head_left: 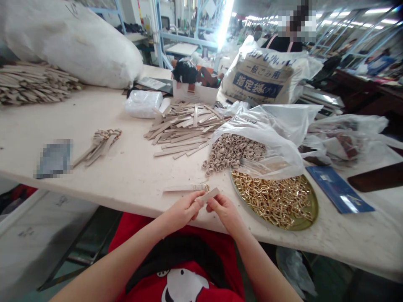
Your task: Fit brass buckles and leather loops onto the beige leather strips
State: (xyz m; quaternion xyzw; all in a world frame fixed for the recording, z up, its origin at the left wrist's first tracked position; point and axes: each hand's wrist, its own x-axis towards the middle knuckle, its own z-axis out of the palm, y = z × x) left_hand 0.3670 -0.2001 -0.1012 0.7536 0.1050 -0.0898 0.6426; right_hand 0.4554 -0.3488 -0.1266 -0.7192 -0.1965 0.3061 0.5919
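Near the table's front edge, a short beige strap (pixel 211 194) is pinched between the thumb and fingers of my left hand (pixel 187 208). The fingers of my right hand (pixel 223 208) close on its near side; the underside of the strap is hidden by both hands. Just beyond them lies a finished-looking strap (pixel 181 188) with a gold buckle at its right end. Small beige loops (pixel 236 152) spill from a clear plastic bag (pixel 280 142). To the right, a heap of gold buckles (pixel 272 195) fills a round tray (pixel 315 212).
Loose beige straps (pixel 185 130) lie behind my hands. A small bunch of buckled straps (pixel 103 144) sits to the left, with a large strap stack (pixel 31 82) beyond. A blue flat packet (pixel 340 188) lies right of the tray. A person (pixel 285 44) is behind the printed sack (pixel 258 79).
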